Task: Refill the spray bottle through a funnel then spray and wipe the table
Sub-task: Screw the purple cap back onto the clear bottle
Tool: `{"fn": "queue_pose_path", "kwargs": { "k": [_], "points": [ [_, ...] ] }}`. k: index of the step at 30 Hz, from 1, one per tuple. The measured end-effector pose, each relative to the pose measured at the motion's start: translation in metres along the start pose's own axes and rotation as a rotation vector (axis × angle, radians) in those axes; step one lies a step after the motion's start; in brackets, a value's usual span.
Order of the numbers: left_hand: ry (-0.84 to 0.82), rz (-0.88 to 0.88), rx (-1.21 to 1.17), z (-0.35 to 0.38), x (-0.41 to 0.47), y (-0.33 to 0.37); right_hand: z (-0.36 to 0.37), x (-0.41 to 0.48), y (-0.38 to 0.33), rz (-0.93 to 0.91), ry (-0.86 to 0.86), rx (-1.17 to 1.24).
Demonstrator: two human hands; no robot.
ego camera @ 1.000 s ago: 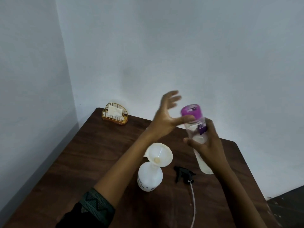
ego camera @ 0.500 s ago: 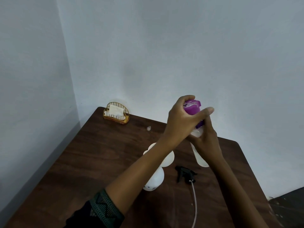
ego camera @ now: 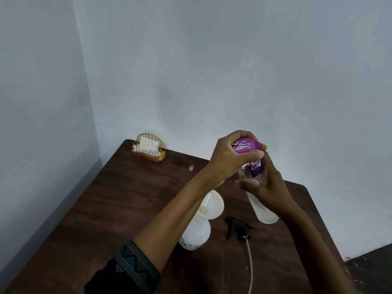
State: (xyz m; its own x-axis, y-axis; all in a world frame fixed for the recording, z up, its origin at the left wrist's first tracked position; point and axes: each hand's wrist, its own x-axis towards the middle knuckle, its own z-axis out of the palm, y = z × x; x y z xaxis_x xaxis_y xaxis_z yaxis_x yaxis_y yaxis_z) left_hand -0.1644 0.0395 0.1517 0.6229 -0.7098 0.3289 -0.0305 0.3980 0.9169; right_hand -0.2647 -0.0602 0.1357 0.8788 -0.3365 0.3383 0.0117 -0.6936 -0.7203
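Grip decides this: left hand curls round the purple cap, right hand clasps the refill bottle toward the table's right edge. Twist only the cap, body steady. The spray bottle, funnel in, stands mid-table.

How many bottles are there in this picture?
2. A white spray bottle stands on the table, funnel in its neck. A clear bottle is held above the table: right hand round its body, left hand on its purple cap. No others visible.
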Motion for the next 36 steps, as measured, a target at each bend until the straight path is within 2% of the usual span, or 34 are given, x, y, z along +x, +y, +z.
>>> {"fn": "queue_pose_path", "kwargs": {
  "k": [8,14,19,21,25,28,30,33,36],
  "points": [
    [0.034,0.025,-0.047,0.002,0.0,-0.006,-0.009,0.006,0.006,-0.024,-0.072,-0.038],
    [-0.014,0.039,-0.036,-0.002,-0.003,-0.01,-0.004,0.006,0.016,-0.007,-0.112,-0.004],
    [0.073,0.078,0.052,-0.003,0.003,-0.015,0.004,0.015,0.024,0.056,-0.125,0.005],
    [0.011,0.091,0.113,-0.009,0.011,-0.013,0.007,0.024,0.025,0.076,-0.13,0.011],
    [-0.169,0.01,0.285,-0.041,0.034,-0.013,0.014,0.057,0.034,0.057,-0.116,-0.002],
    [-0.002,-0.137,0.561,-0.098,0.046,-0.04,0.024,0.088,0.056,0.085,-0.068,-0.03],
    [0.088,-0.37,0.838,-0.149,0.038,-0.073,0.035,0.11,0.071,0.139,-0.053,-0.001],
    [0.019,-0.776,1.201,-0.207,0.006,-0.124,0.06,0.14,0.089,0.196,-0.044,-0.003],
    [-0.098,-0.977,1.367,-0.227,-0.017,-0.154,0.096,0.17,0.104,0.236,-0.093,0.045]
  ]
}}
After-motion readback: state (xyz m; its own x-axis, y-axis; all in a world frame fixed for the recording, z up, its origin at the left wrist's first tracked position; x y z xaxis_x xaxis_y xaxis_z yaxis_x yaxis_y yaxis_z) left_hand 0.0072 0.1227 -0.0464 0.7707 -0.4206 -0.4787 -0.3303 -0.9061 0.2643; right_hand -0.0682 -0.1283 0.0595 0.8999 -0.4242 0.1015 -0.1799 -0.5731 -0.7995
